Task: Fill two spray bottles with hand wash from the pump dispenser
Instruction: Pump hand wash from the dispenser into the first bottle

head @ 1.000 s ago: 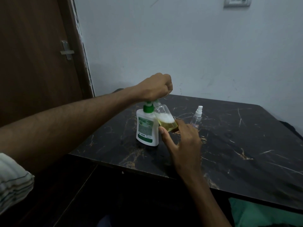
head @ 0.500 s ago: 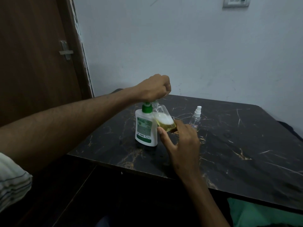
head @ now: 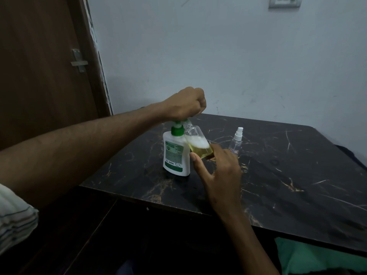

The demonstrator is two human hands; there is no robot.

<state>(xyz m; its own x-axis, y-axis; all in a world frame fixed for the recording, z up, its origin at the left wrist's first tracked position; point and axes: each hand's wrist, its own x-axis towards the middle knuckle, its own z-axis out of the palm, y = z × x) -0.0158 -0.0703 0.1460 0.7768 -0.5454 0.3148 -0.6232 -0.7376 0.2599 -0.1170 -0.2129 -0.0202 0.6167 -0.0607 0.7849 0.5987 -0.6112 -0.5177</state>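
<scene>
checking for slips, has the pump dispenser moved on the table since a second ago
No. The pump dispenser stands at the same spot beside the same gold veins of the table; the slight frame offset is shared by the wall switch.

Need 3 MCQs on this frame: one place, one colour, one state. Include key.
1. Where does the small clear spray bottle with a white cap stand?
A. On the black marble table, right of the hands
B. In the left hand
C. On the floor

2. What colour is the collar of the white pump dispenser?
A. Red
B. Green
C. Blue

3. How is the clear open bottle with yellow liquid held?
A. Upright on the table
B. Upside down
C. Tilted, neck at the pump

Key: 1 A, it stands alone on the tabletop; 2 B, green shows under the left hand; 3 C, the right hand tips it toward the nozzle.
</scene>
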